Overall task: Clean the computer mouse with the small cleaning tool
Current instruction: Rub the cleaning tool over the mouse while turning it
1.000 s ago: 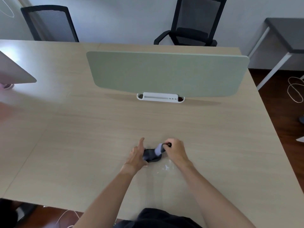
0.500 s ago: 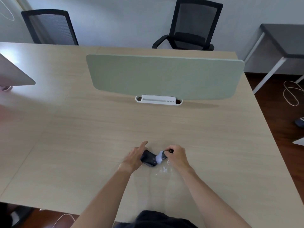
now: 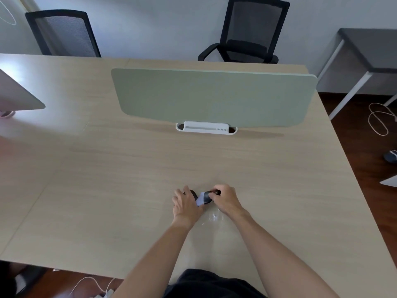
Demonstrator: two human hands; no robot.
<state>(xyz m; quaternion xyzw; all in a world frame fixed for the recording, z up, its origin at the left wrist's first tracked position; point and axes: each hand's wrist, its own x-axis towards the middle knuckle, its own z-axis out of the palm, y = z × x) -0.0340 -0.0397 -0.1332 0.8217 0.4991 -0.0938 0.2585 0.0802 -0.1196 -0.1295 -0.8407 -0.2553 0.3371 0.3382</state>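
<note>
A dark computer mouse (image 3: pixel 192 193) lies on the wooden table (image 3: pixel 107 201), mostly hidden under my left hand (image 3: pixel 186 205), whose fingers curl over it and hold it. My right hand (image 3: pixel 225 200) grips a small cleaning tool (image 3: pixel 205 198) with a dark body and a pale bluish-white tip. The tip points left and touches the mouse between my two hands.
A crumpled piece of clear plastic (image 3: pixel 212 217) lies just in front of my right hand. A green divider panel (image 3: pixel 212 97) on a white base (image 3: pixel 206 127) stands across the table's middle. Two black chairs (image 3: pixel 249 31) stand behind, and a laptop edge (image 3: pixel 19 97) shows at far left.
My left hand has closed further over the mouse, covering most of it. The tool's tip has moved slightly along the mouse. The camera has tilted a little.
</note>
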